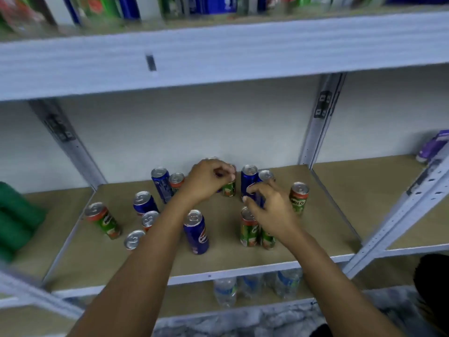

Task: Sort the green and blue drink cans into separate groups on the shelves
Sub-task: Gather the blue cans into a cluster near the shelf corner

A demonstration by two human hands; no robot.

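Blue upright aluminium can (249,181) stands at eleven o'clock of the right hand (272,210), its narrow grip closing around it, while the left hand (206,178) pinches a green can (229,188).

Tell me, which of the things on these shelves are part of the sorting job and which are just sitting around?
Part of the job:
- green cans
- blue cans
- left hand, on a green can at the back
- right hand, reaching at a blue can
- middle shelf

Just lying about:
- water bottles on the shelf below
- green packs at the left
- purple pack at the right
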